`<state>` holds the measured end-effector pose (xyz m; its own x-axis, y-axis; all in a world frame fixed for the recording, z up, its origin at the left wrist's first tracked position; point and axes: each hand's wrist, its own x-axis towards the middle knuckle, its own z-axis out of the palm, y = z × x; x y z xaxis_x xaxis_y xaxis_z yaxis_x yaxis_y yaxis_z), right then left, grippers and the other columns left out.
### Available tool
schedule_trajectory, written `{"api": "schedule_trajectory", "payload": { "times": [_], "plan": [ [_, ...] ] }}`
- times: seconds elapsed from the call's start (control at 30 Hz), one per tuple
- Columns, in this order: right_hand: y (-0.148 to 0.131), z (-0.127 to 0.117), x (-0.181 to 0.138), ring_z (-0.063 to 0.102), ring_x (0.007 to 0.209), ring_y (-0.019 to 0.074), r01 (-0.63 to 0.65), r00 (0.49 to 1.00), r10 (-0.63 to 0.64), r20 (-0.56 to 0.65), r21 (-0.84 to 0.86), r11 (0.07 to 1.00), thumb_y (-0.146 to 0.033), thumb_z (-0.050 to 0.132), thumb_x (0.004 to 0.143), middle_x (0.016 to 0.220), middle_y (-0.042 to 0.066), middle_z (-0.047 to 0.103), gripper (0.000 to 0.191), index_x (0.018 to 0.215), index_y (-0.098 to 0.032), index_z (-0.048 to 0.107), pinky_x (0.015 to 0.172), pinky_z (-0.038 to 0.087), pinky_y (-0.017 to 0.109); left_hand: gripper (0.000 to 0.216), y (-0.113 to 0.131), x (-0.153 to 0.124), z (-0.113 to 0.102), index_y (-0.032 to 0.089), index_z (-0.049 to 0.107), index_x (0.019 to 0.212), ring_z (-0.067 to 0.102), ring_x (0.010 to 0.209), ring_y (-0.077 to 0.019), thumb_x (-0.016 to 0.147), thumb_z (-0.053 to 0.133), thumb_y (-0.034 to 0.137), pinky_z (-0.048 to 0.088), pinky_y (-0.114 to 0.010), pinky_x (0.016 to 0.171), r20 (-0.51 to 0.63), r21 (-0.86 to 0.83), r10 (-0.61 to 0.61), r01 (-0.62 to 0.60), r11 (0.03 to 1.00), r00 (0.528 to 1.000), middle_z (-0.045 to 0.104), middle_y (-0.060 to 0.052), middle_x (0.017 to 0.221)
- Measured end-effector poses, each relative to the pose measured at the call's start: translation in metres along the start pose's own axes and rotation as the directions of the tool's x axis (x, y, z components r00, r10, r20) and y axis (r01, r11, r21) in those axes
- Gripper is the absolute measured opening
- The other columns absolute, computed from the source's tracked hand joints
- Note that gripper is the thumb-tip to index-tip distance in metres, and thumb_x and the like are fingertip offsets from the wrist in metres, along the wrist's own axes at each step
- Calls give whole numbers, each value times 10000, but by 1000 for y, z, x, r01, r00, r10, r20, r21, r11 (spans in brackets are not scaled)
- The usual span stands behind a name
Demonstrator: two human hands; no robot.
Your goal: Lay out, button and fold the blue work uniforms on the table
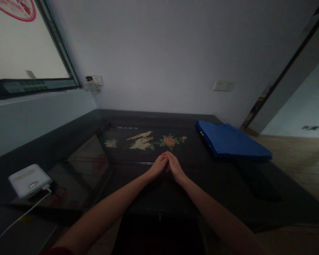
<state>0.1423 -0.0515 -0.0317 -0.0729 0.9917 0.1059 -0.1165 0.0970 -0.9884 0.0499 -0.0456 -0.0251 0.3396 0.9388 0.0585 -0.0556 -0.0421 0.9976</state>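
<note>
Left hand (159, 165): pressed against right hand (176, 168), both narrowly curved; any hold cannot be told.
Table (210, 173): glossy, dark, spread beneath both hands.
Cloth (234, 141): blue, folded flat, laid at table's right.

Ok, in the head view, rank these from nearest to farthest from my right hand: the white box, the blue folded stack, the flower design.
1. Flower design: just beyond your right hand.
2. Blue folded stack: off to the right.
3. White box: well over to the left.
</note>
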Motion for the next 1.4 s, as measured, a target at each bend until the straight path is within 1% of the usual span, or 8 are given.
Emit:
{"api": "schedule_trajectory", "payload": {
  "times": [0.07,0.23,0.37,0.63,0.83,0.93,1.2,1.4],
  "plan": [
    [0,0,0,395,376,73,-6,1000,6,8,5,1000,-635,502,766,553,-49,480,461,828,-186,585,314,302,199,264,0,0,0,143,509,792,425,368,-72,852,444,392,299,-180,389,-1,4,-1,1,1000,1000,481,57,464],
    [-1,0,0,383,384,72,-14,1000,13,8,22,1000,-627,510,762,525,-59,455,449,838,-191,582,319,312,192,260,-1,0,0,145,509,758,432,379,-70,856,441,376,311,-181,393,-7,4,1,-1,1000,1000,483,51,474],
    [-3,1,-1,394,389,73,-18,1000,18,18,11,1000,-632,494,770,545,-48,476,448,818,-194,574,322,313,196,247,0,-1,0,145,515,793,441,385,-73,862,438,370,321,-180,393,-10,0,4,-4,1000,1000,493,51,490],
    [-6,1,-3,386,388,77,-5,1000,5,19,3,1000,-628,503,769,576,-38,489,434,786,-200,569,338,304,220,293,-6,2,-2,146,515,782,464,390,-76,847,455,426,352,-183,400,0,17,2,-2,1000,1000,502,50,493],
    [-4,0,-1,432,432,89,12,1000,-12,5,-3,1000,-636,514,753,631,-12,530,439,786,-204,586,328,313,209,315,-6,3,-2,150,510,752,449,382,-72,844,455,446,336,-182,392,1,23,13,-13,1000,1000,493,52,482],
    [-1,0,0,406,399,80,0,1000,0,-1,-3,1000,-636,518,752,596,-28,516,442,815,-205,590,321,312,207,332,-4,3,-2,152,504,724,445,375,-73,848,450,455,326,-182,388,5,36,13,-14,999,1000,484,52,464],
    [0,0,1,376,360,78,-16,1000,16,15,11,1000,-619,506,773,488,-67,430,425,822,-203,574,322,314,206,283,-2,1,-1,152,500,780,435,362,-74,852,450,421,308,-184,377,9,3,12,-12,1000,1000,492,56,457],
    [-4,0,-1,384,358,74,-11,1000,11,22,5,1000,-610,501,779,511,-53,465,425,811,-196,589,318,314,206,250,0,0,0,146,500,771,435,368,-71,857,434,371,310,-182,383,5,1,10,-10,1000,1000,490,54,455]
  ]
}}
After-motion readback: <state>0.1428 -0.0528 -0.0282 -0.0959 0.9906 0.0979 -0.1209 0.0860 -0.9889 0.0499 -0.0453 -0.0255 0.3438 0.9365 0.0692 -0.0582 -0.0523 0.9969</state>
